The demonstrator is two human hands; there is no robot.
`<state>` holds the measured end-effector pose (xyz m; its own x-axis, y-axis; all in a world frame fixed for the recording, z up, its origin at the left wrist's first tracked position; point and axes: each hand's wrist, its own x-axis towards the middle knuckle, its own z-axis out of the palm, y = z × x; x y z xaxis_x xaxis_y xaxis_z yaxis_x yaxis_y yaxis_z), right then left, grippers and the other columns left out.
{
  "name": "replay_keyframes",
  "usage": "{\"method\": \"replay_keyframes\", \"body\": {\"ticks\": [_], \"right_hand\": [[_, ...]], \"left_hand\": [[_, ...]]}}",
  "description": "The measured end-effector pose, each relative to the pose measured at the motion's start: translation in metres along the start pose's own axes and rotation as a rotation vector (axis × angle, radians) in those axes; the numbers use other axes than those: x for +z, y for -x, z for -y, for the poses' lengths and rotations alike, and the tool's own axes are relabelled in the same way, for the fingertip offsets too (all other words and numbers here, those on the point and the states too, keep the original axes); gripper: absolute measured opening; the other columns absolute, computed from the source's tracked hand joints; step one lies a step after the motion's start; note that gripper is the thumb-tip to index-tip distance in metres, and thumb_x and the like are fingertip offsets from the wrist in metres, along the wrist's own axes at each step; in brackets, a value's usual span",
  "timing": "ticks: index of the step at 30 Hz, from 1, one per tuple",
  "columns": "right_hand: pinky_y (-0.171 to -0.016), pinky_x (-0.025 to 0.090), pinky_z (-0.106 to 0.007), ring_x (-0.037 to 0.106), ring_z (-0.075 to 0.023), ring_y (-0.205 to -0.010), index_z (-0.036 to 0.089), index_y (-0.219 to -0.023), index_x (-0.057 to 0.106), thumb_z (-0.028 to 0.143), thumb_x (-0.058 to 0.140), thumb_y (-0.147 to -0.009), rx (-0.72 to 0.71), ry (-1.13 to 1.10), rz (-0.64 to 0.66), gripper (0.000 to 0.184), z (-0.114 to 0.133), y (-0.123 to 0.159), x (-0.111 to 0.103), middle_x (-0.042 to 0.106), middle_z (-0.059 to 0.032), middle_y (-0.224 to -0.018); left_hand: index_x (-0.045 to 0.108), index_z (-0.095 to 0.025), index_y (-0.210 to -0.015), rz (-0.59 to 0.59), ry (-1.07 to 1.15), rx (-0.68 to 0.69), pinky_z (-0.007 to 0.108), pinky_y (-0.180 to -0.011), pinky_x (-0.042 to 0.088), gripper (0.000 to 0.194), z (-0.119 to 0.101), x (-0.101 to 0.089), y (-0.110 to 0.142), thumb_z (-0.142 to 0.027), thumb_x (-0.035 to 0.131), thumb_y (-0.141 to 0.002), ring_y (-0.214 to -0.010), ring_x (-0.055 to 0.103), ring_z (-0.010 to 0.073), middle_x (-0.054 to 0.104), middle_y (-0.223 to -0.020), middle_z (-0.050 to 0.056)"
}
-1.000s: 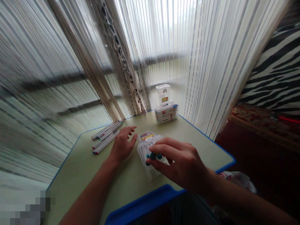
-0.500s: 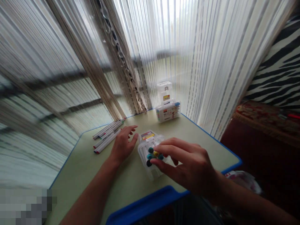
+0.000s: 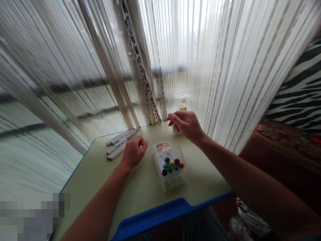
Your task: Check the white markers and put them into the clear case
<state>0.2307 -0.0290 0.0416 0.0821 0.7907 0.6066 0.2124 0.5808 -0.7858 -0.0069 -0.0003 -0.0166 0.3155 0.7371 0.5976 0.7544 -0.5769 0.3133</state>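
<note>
- R hand (image 3: 187, 126) is in front of the far box (image 3: 182, 103), thumb + index tips close; can't tell if they pinch anything. Light fingertips work best.
- L hand (image 3: 134, 151) curls nr the loose markers (image 3: 117, 153); can't see if it holds sth.
- Near box (image 3: 173, 185) sits mid-table, w/ coloured markers (image 3: 172, 164) inside (forearms shouldn't knock it).

Sheer striped curtains (image 3: 238, 73), hanging beaded strand (image 3: 137, 58), zebra-striped fabric (image 3: 298, 93), patterned cloth (image 3: 278, 135), blue-edged green table (image 3: 140, 194), crumpled plastic bag (image 3: 238, 226)

Likely home room | string curtains (image 3: 188, 50) | fringed patterned cover (image 3: 286, 139) | zebra-print fabric (image 3: 301, 87)
</note>
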Motion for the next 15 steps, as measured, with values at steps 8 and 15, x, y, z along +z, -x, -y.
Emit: {"method": "replay_keyframes", "body": {"ticks": [8, 15], "right_hand": [[-0.049, 0.039, -0.024, 0.05, -0.0092, -0.041, 0.015, -0.062, 0.068, 0.042, 0.057, -0.096, -0.116, 0.302, 0.003, 0.045, -0.042, 0.023, -0.004, 0.058, 0.0008, -0.046], [-0.047, 0.037, -0.023, 0.048, -0.0101, -0.04, 0.017, -0.057, 0.064, 0.054, 0.052, -0.094, -0.046, 0.259, 0.025, 0.053, -0.054, 0.019, -0.003, 0.055, 0.0002, -0.043]], "left_hand": [[0.02, -0.021, -0.048, -0.001, 0.011, -0.012, 0.028, -0.054, 0.02, 0.037, 0.009, -0.001, -0.001, -0.004, 0.048, -0.065, -0.047, 0.023, 0.0086, 0.016, -0.048, -0.006], [0.038, -0.019, -0.051, 0.07, 0.068, 0.013, 0.025, -0.053, 0.025, 0.026, 0.008, 0.001, 0.003, -0.009, 0.053, -0.069, -0.049, 0.033, 0.009, 0.03, -0.049, -0.007]]}}
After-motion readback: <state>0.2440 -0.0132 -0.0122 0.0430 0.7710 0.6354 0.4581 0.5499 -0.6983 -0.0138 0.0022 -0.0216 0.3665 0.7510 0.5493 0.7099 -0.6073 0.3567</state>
